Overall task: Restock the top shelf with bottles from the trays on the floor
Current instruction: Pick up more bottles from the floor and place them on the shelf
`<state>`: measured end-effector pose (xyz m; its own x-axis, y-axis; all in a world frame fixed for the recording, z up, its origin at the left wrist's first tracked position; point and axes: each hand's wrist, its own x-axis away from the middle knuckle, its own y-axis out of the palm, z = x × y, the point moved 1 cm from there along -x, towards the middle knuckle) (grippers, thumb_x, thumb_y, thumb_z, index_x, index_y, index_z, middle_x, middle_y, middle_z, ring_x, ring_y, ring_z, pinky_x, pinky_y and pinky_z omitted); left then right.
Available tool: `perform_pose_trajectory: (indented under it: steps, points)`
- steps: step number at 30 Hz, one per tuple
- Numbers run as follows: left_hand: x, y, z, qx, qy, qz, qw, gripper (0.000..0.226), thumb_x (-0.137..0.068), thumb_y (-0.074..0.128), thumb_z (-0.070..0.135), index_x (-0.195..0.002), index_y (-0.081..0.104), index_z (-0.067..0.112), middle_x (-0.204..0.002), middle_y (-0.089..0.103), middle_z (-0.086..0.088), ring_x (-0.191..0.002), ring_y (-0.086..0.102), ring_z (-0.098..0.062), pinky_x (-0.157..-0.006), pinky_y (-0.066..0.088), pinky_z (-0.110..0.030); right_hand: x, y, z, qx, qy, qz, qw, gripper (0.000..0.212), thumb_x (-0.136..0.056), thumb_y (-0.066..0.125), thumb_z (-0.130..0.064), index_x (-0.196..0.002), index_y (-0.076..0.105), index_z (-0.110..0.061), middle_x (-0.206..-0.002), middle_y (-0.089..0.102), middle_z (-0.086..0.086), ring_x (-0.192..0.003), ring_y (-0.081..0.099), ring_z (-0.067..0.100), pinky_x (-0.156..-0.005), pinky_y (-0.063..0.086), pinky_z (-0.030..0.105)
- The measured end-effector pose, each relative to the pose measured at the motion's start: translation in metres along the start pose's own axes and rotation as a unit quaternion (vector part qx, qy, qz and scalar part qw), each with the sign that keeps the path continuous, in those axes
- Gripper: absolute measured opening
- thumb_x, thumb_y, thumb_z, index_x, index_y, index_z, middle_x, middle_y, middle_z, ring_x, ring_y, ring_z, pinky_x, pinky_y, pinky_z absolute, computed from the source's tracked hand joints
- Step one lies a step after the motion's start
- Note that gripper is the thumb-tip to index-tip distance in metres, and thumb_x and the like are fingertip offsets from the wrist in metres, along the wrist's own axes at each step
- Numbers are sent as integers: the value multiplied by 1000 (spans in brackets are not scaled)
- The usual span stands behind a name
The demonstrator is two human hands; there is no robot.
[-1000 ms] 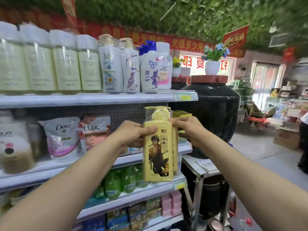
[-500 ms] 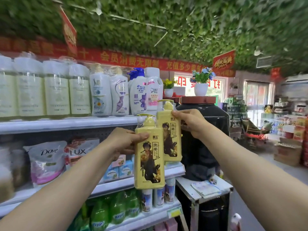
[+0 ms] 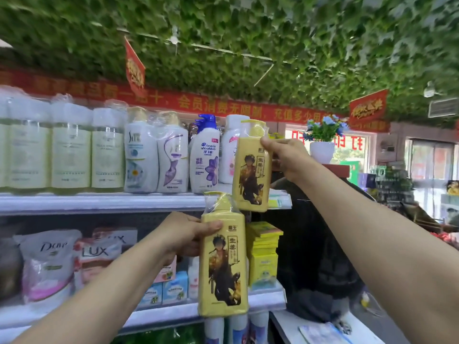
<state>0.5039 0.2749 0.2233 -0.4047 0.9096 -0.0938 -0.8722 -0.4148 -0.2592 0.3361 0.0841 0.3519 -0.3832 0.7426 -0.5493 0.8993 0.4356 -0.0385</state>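
Observation:
I hold two yellow plastic-wrapped bottles with a dark figure on the label. My right hand (image 3: 288, 158) grips the upper yellow bottle (image 3: 250, 175) by its shoulder, raised at the right end of the top shelf (image 3: 99, 202), its base at the shelf's edge. My left hand (image 3: 186, 234) grips the lower yellow bottle (image 3: 223, 266) near its neck, in front of the middle shelf. Both bottles are upright. The floor trays are out of view.
The top shelf carries pale green bottles (image 3: 69, 150), white shampoo bottles (image 3: 171, 160) and a Head & Shoulders bottle (image 3: 205, 155). Dove and Lux pouches (image 3: 49, 264) fill the shelf below. A big black jar (image 3: 320, 244) with a flower pot (image 3: 321, 150) stands right of the shelves.
My right hand lifted its bottle up from beside the other to the top shelf's right end. My left hand stayed low with its bottle. The camera tilted upward.

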Motion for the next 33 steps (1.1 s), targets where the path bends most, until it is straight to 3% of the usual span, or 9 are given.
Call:
perform_pose_trajectory:
  steps: [2, 6, 8, 11, 16, 20, 24, 29, 33]
  points:
    - [-8, 5, 1, -4, -9, 7, 1000, 59, -61, 85, 40, -106, 73, 3, -91, 78, -14, -86, 77, -28, -90, 59, -45, -21, -1, 2, -13, -13, 3, 1000, 40, -88, 77, -29, -110, 67, 2, -82, 77, 5, -78, 71, 20, -78, 55, 41]
    - [-19, 11, 2, -13, -20, 24, 999, 56, -66, 83, 38, -108, 71, 3, -91, 78, -13, -86, 77, -26, -88, 60, -43, -53, 0, 6, -26, -20, -19, 999, 20, -90, 74, -24, -97, 68, -6, -78, 75, 3, -69, 70, 13, -66, 52, 28]
    - [-23, 13, 3, -25, -20, 32, 999, 53, -70, 82, 39, -108, 71, 3, -91, 79, -11, -85, 77, -24, -86, 60, -41, -68, 1, 9, -30, -27, -23, 999, 22, -91, 74, -23, -99, 67, -4, -83, 76, 7, -71, 70, 15, -66, 54, 29]
    - [-29, 16, 6, -24, -23, 53, 998, 46, -77, 80, 36, -108, 71, 4, -89, 79, -9, -83, 77, -21, -78, 60, -34, -90, 8, 12, -27, -35, -35, 998, 35, -90, 74, -28, -109, 67, 1, -95, 77, 13, -82, 70, 20, -82, 57, 38]
    - [-32, 19, 6, -17, -32, 77, 996, 46, -75, 82, 35, -107, 72, 4, -91, 79, -10, -85, 77, -23, -86, 59, -39, -111, 21, 19, -51, -27, -65, 996, 16, -93, 71, -23, -91, 65, -8, -63, 72, -4, -61, 67, 9, -65, 53, 26]
    - [-32, 22, 6, -12, -37, 94, 995, 51, -70, 84, 35, -107, 73, 2, -92, 78, -13, -86, 77, -27, -90, 59, -44, -117, 31, 27, -53, -23, -71, 996, 18, -93, 71, -23, -84, 63, -11, -53, 68, -9, -56, 65, 8, -61, 52, 24]
    - [-30, 23, 8, -19, -41, 106, 993, 47, -73, 84, 36, -104, 74, 3, -91, 78, -13, -87, 77, -27, -94, 57, -46, -121, 40, 32, -48, -30, -81, 995, 20, -94, 71, -22, -80, 64, -9, -62, 71, -2, -60, 64, 11, -61, 52, 25]
    - [-28, 24, 10, -20, -46, 108, 993, 49, -72, 85, 38, -104, 74, 2, -93, 78, -13, -90, 76, -28, -97, 55, -49, -128, 46, 38, -40, -23, -103, 994, 20, -95, 69, -24, -96, 67, -3, -81, 71, 6, -66, 64, 13, -57, 47, 22]
    - [-27, 24, 9, -17, -47, 111, 993, 50, -72, 85, 39, -105, 75, 4, -93, 78, -12, -90, 76, -27, -96, 56, -48, -135, 47, 43, -32, -16, -106, 994, 31, -94, 70, -25, -109, 67, 2, -87, 72, 9, -71, 65, 16, -65, 48, 27]
